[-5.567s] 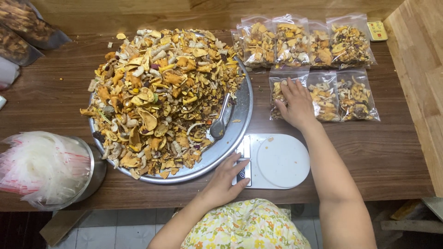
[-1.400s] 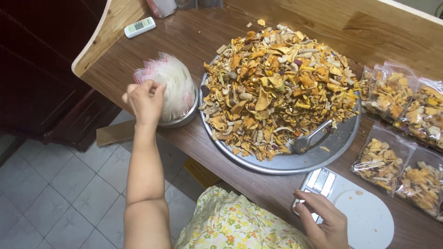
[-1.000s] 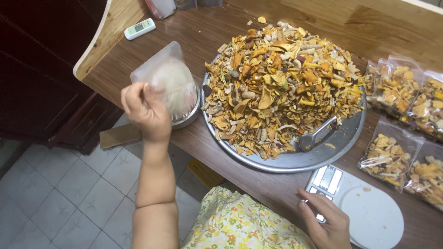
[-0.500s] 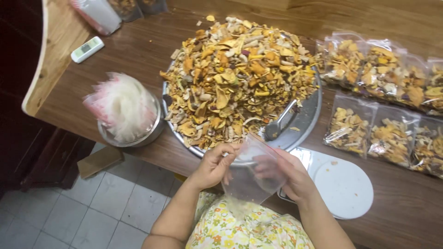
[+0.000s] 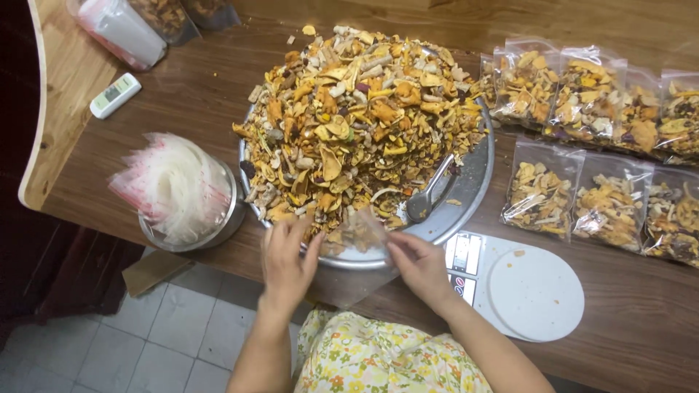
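1. Clear plastic bag (image 5: 354, 251) sits between both hands at the near edge of the table (image 5: 182, 94), just in front of the round metal tray (image 5: 477, 175).
2. The left hand (image 5: 285, 260) pinches the bag's left edge, grip closed on the plastic; the right hand (image 5: 421, 266) pinches the right edge, grip closed on it too.
3. Behind the bag, a tall heap of dried mushroom pieces (image 5: 357, 124) fills the tray and stands right against the hands.
4. A metal scoop (image 5: 428, 195) lies in the tray on the right side of the heap, near the right hand.
5. A white kitchen scale (image 5: 520, 287) rests on the table just right of the right hand.
6. Filled bags of mushrooms (image 5: 582, 153) lie in two rows to the right of the tray.
7. To the left, a metal bowl (image 5: 226, 222) holds a bundle of empty clear bags (image 5: 175, 185), just beside the tray.
8. Far left, a small white remote-like device (image 5: 115, 95) lies on the table, with more packets (image 5: 124, 29) at the far left corner.
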